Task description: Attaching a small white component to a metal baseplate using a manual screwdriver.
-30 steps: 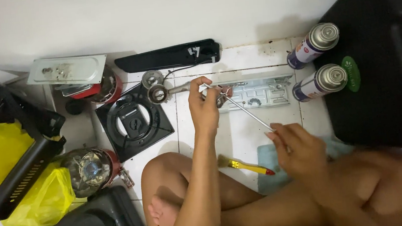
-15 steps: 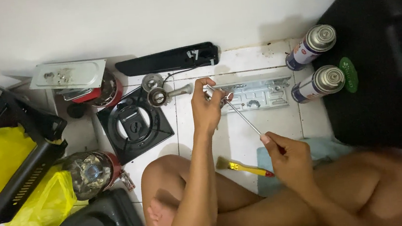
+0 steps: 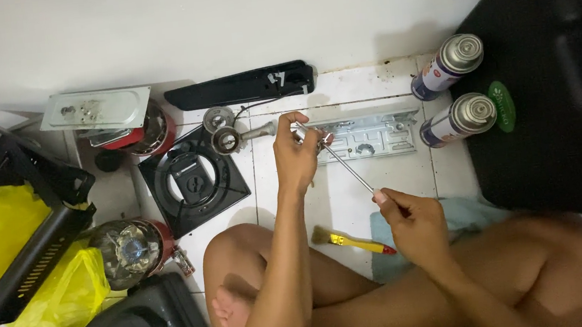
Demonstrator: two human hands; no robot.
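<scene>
Left hand (image 3: 297,157): bare, no glove, no ring or watch showing.
Right hand (image 3: 412,221): bare too, wrist plain, nothing strapped on it.
Arms: both bare along all that shows, with no sleeve in view.
Legs: bare over knees and shins; no trouser cloth can be seen.
Foot: bare, without sock or shoe.
Markings: none that can be made out.

Both hands raised over crossed legs, left hand (image 3: 297,157) pinching, right hand (image 3: 412,219) curled shut
</scene>
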